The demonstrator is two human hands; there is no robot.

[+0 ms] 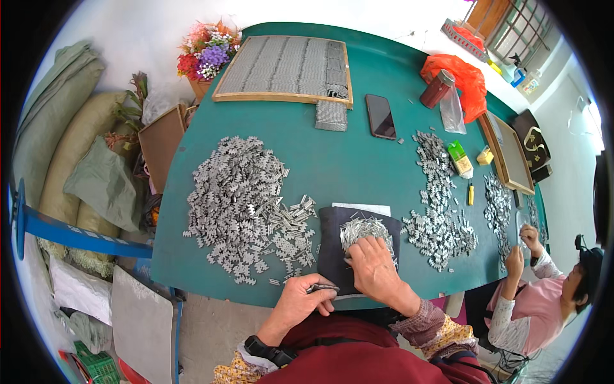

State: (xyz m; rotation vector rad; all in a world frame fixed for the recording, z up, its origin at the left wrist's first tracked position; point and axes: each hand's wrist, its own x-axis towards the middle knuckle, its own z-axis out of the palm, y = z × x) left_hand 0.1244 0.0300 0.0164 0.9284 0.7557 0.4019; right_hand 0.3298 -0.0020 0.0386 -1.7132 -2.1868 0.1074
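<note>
My left hand (300,299) is at the table's front edge, its thumb and fingers closed on a few small dark metal pieces (323,288). Just to the right, my right hand (377,272) reaches over a heap of thin silvery metal pins (364,229). Its fingers are bent together at the near side of the heap; what they pinch is hidden. The pins lie on a dark cloth pad (331,233), with a white sheet (368,208) behind. A large mound of small grey toothed metal pieces (233,185) is left of the pad.
More toothed pieces (438,224) lie to the right. Farther back are a wood-framed tray of rows of pieces (275,67), a phone (381,116), a dark red bottle (437,88) and an orange bag (464,80). A co-worker (537,301) handles something at the right.
</note>
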